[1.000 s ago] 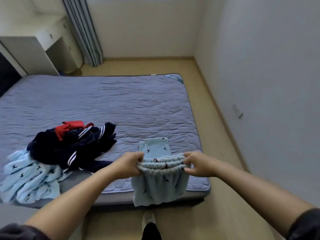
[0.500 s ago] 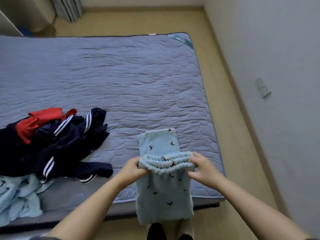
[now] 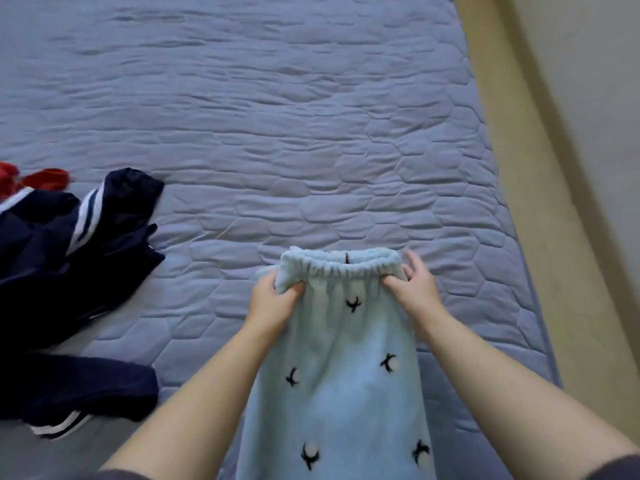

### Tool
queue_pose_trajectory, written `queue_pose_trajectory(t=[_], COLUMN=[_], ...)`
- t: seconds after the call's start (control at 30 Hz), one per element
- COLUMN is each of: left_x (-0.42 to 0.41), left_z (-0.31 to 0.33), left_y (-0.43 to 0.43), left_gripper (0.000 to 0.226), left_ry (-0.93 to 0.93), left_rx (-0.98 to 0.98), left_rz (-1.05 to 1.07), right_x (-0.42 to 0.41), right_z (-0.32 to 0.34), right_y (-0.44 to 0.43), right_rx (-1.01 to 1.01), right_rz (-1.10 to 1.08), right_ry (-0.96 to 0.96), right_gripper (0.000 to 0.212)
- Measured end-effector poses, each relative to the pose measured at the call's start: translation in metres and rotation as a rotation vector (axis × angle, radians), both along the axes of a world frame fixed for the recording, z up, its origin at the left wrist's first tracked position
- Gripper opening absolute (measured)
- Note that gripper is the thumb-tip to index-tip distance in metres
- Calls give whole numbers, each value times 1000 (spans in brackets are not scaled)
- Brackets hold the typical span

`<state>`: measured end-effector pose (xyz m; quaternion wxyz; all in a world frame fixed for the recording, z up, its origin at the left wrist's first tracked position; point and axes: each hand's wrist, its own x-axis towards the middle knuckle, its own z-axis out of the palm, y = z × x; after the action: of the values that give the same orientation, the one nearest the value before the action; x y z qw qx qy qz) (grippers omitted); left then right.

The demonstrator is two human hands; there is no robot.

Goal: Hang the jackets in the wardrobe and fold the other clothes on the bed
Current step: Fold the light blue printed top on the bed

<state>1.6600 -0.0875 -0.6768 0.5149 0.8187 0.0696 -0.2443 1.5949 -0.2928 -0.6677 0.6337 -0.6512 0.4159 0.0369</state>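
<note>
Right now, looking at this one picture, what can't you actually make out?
1. Light blue garment: the head view's bottom edge cuts off its lower part, so its length is unknown.
2. Navy garment: cut by the left edge; I cannot tell whether it is a jacket.
3. Red garment: only a scrap shows at the left edge.
4. Left hand and right hand: fingertips partly hidden by the waistband they grip.
5. Wardrobe: out of view.

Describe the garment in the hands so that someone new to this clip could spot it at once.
Start at the grey-blue bed. At its near edge, right of the navy clothes, the left hand and right hand grip one garment by its waistband. It is the pale blue trousers, unlike the dark white-striped heap: light, dotted with small black bird shapes, with a gathered elastic top.
</note>
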Motion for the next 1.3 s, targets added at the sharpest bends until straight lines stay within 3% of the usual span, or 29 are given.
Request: queue_pose_trajectory(t=[0.07, 0.17, 0.23, 0.33, 0.4, 0.47, 0.53, 0.63, 0.73, 0.83, 0.9, 1.03, 1.17, 1.3], left_x=[5, 4, 2, -13, -26, -30, -18, 2, 8, 6, 4, -9, -21, -18], left_z=[-32, -48, -38, -13, 1, 4, -8, -38, -60, -59, -43, 20, 102, 213], left_y=[-1, 0, 2, 10, 21, 36, 45, 44, 34, 35, 37, 42, 51, 46], left_gripper=[11, 7, 7, 12, 14, 16, 16, 14, 15, 15, 27, 52, 35, 39], left_ry=[73, 152, 138, 68, 18, -19, 44, 107, 21, 124, 205, 152, 45, -130], left_rx=[28, -82, -176, -245, -298, -266, -141, 47, 31, -118, -234, -303, -283, -340], left_rz=[16, 41, -5, 17, 83, 155, 195, 108, 119, 213, 189, 84, 10, -76], right_x=[3, 2, 1, -9, -18, -20, -11, 8, 13, 7, 5, -8, -26, -30], right_z=[-32, -60, -59, -35, -22, -19, -28, -55, -77, -74, -60, -5, 85, 197], right_y=[1, -1, -3, 3, 11, 20, 24, 24, 23, 25, 24, 18, 12, 2], right_rx=[13, 77, 6, -116, -86, 23, 52, -133, -267, 41, 192, 192, 196, 148], right_rz=[65, 50, 67, 40, 50, 105, 171, 251, 244, 209, 214, 195, 278, 304], right_ry=[139, 209, 206, -9, -166, -152, -14, 154, 174, 104, 52, -24, -97, -265], right_gripper=[35, 25, 19, 17, 19, 23, 16, 11, 18, 20, 23, 19, 31, 36])
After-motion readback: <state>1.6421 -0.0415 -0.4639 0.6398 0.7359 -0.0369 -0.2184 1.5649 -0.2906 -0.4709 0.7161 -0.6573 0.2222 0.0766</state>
